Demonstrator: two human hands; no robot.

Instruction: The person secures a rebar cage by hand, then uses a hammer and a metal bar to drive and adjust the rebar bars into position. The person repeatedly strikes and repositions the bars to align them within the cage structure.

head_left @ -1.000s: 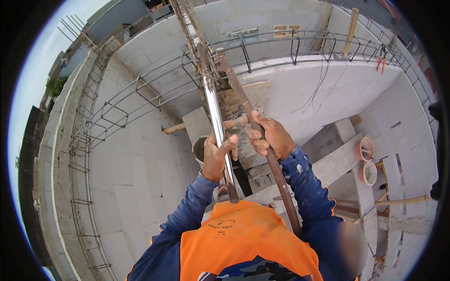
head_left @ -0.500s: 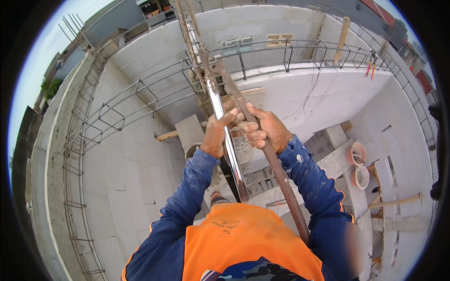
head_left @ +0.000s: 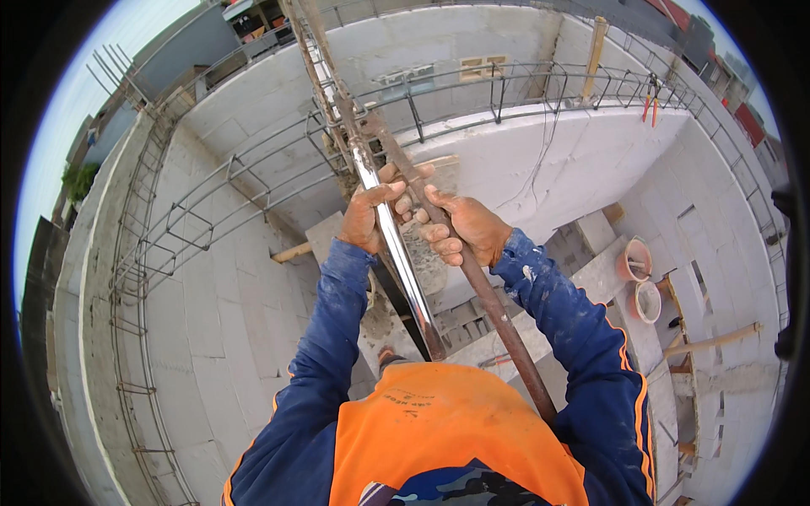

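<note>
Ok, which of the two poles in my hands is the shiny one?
The left pole, in your left hand: it has a bright silver stretch, while the right pole, in your right hand, is dull brown.

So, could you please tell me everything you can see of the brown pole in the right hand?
The brown pole is long, slim and straight, with a dull, scuffed surface like rusty metal. It slants from its upper end near the rebar cage, close to the silver pole, down rightward to the orange shirt. Whether the two poles join at the top is unclear. The right hand is wrapped around its upper half; whether the left hand touches it, I cannot tell.
</note>
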